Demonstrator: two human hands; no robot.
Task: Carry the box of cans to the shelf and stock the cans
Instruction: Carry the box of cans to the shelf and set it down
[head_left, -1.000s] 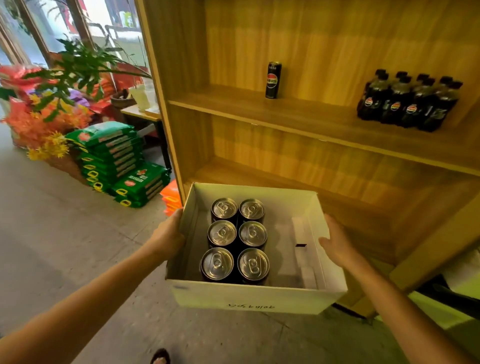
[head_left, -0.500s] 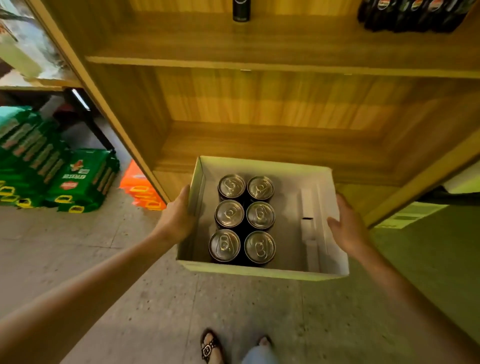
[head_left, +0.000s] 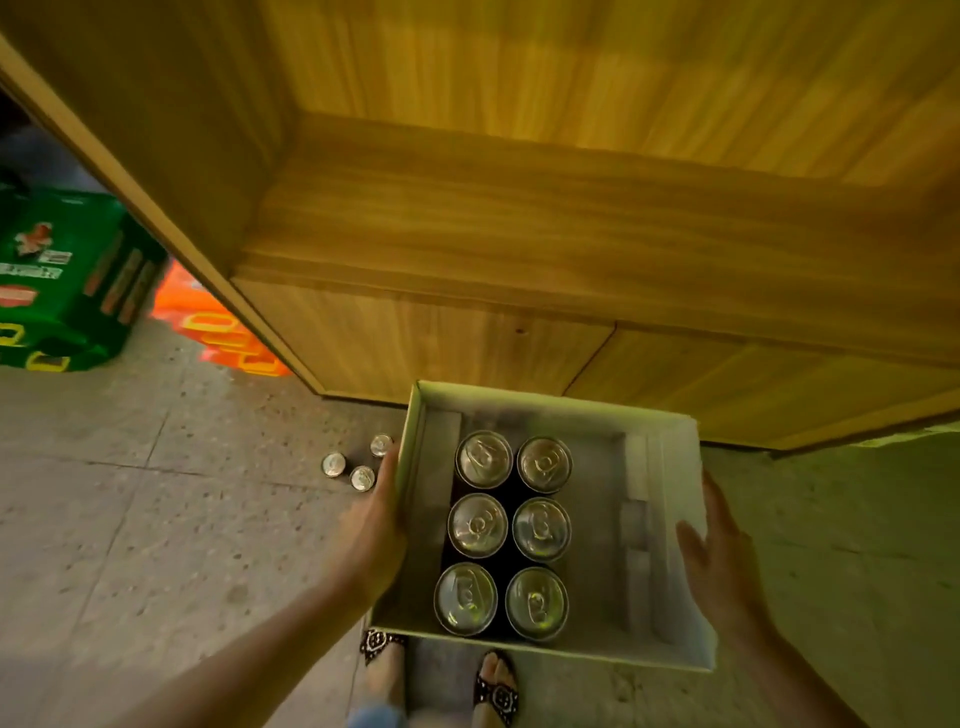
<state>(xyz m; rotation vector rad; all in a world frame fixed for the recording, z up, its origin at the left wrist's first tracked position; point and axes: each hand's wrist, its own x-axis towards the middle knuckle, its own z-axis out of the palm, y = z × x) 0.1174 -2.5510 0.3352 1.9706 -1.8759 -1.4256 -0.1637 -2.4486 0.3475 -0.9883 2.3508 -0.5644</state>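
A white open cardboard box (head_left: 670, 457) hangs low over the floor, just in front of the base of the wooden shelf unit (head_left: 519, 234). Inside stand several black cans (head_left: 511, 530) with silver tops, in two rows at the left of the middle. My left hand (head_left: 371, 530) presses flat on the box's left wall. My right hand (head_left: 719, 561) presses on its right wall. The two hands carry the box between them. The lowest shelf board lies bare above the box.
Three more cans (head_left: 353, 465) stand on the tiled floor just left of the box, near my left hand. Green packs (head_left: 62, 280) and orange packs (head_left: 218, 327) are stacked on the floor left of the shelf unit. My sandalled feet (head_left: 441, 670) show under the box.
The box has come down from the height of the lowest shelf to near the floor. My view has tilted down; the upper shelves with the can and bottles have left the frame.
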